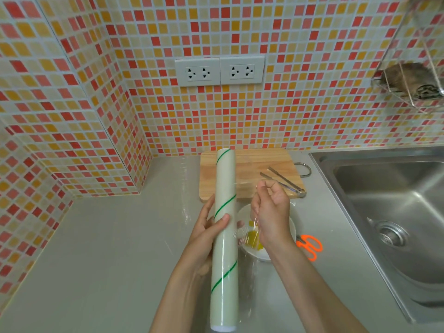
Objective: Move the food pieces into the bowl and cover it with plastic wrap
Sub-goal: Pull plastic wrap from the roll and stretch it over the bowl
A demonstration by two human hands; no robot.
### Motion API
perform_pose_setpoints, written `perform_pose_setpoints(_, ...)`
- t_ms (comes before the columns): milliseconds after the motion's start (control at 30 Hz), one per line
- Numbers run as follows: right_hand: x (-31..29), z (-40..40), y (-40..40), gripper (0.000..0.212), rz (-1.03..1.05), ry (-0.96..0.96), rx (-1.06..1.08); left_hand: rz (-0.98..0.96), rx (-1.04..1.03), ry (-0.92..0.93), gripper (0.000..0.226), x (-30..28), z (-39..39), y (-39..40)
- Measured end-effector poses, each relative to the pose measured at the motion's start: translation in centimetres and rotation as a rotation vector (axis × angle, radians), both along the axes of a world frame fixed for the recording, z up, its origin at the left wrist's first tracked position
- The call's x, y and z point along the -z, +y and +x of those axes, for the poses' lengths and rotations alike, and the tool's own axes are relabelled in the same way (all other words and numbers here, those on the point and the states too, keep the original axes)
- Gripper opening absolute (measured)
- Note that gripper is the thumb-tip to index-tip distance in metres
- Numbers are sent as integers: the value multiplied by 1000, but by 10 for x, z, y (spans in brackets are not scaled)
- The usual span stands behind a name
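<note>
My left hand point(206, 227) grips a long pale roll of plastic wrap point(224, 239) with a green spiral stripe, held lengthwise above the counter. My right hand point(270, 210) pinches the free edge of a clear sheet of wrap point(247, 236) pulled off the roll to the right. Under the sheet and my right hand sits a white bowl point(264, 254) with yellow food pieces point(253, 237) inside, partly hidden by the hand.
A wooden cutting board point(249, 169) lies behind the bowl with metal tongs point(283, 182) on its right part. Orange-handled scissors point(311, 246) lie right of the bowl. A steel sink point(389, 212) fills the right side. Tiled walls close in at the back and left.
</note>
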State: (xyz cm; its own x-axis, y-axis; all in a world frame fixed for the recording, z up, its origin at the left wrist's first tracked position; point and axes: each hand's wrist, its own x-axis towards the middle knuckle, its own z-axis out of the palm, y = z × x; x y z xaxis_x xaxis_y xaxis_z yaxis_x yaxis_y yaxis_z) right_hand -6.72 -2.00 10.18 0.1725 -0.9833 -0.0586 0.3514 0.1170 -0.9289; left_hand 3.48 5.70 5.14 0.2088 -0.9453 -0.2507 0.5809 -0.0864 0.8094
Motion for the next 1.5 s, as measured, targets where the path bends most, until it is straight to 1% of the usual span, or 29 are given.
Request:
perform_pose_setpoints(100,1,-9,-8,21,-72,62,15,39,-18,1,85,-4,-1,-4)
perform_pose_setpoints(167,2,-13,-13,21,-113,146,12,56,-20,-24,89,-6,-2,-7)
perform_pose_setpoints(233,3,-19,-18,20,-145,219,16,51,44,-51,80,-9,-2,-8)
perform_pose_setpoints(300,5,-26,-23,22,-159,257,22,38,100,-44,61,-11,-1,-9)
perform_pose_setpoints(400,8,-35,-29,25,-155,292,34,-8,149,50,40,-14,-2,-11)
perform_pose_setpoints(433,8,-38,-30,24,-154,299,38,-16,144,77,40,-15,-4,-13)
perform_pose_setpoints(467,8,-42,-32,23,-151,304,38,-17,133,78,44,-16,-5,-15)
perform_pose_setpoints(533,7,-48,-37,22,-152,320,34,1,98,34,55,-18,-8,-19)
perform_pose_setpoints(567,8,-52,-39,22,-158,337,31,5,79,34,56,-19,-10,-20)
perform_pose_setpoints(600,8,-55,-41,21,-164,358,30,1,79,64,52,-19,-11,-22)
perform_pose_setpoints(667,10,-61,-44,23,-165,396,38,-14,121,194,40,-19,-10,-24)
perform_pose_setpoints(700,11,-63,-46,23,-164,412,47,-14,144,233,41,-17,-10,-26)
perform_pose_setpoints(767,14,-69,-48,23,-173,449,64,-15,178,253,54,-14,-8,-27)
perform_pose_setpoints(800,15,-72,-49,22,-179,471,66,-13,180,259,54,-11,-6,-27)
perform_pose_setpoints(833,16,-75,-50,21,-183,491,65,-14,168,261,49,-10,-6,-27)
perform_pose_setpoints(867,18,-78,-51,21,-180,505,62,-12,143,242,44,-9,-5,-26)
perform_pose_setpoints(900,20,-81,-52,22,-169,508,59,8,114,192,46,-9,-4,-25)
perform_pose_setpoints(1000,23,-88,-55,23,-163,526,58,77,29,-62,67,-5,0,-24)
perform_pose_setpoints(1033,24,-89,-55,21,-173,550,59,72,29,-99,70,-4,1,-23)
perform_pose_setpoints(1167,31,-94,-57,19,-190,631,72,73,76,-28,61,0,5,-20)
perform_pose_setpoints(1233,35,-98,-60,18,-181,653,64,81,59,15,61,3,6,-19)
perform_pose_setpoints(1267,37,-99,-62,18,-179,669,60,82,35,-1,63,3,6,-19)
perform_pose_setpoints(1300,39,-100,-64,17,-182,686,59,85,5,-77,66,4,5,-19)
perform_pose_setpoints(1400,48,-100,-72,17,-191,735,62,117,-131,-496,68,8,6,-25)
perform_pose_setpoints(1433,51,-100,-75,18,-186,752,60,139,-153,-604,67,12,8,-27)
perform_pose_setpoints(1500,60,-100,-80,17,-169,790,61,191,-157,-745,65,21,11,-30)
